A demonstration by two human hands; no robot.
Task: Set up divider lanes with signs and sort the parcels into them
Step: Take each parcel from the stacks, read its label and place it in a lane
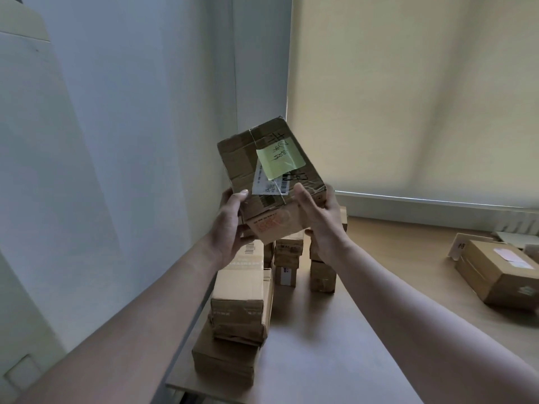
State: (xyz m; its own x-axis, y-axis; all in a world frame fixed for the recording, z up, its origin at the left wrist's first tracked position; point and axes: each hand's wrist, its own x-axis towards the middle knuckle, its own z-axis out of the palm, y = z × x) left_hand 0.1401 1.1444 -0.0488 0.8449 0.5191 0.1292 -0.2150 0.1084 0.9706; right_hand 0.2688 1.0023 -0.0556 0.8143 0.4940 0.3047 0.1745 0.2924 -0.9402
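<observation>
A brown cardboard parcel point(250, 153) is held up in the air above the table, tilted toward me. A green sticky note point(278, 160) with handwriting and a white shipping label point(267, 185) are on its top face. My left hand point(230, 225) grips its lower left corner, thumb on top. My right hand point(320, 220) grips its lower right corner, thumb on top. Beneath the held parcel, stacks of brown parcels point(242, 304) line the table's left edge and back.
The wooden table point(335, 345) runs from the front to a window with a drawn blind point(408, 97). At the right lies another brown parcel point(501, 275) with a small upright card sign point(461, 246) beside it. A wall stands left.
</observation>
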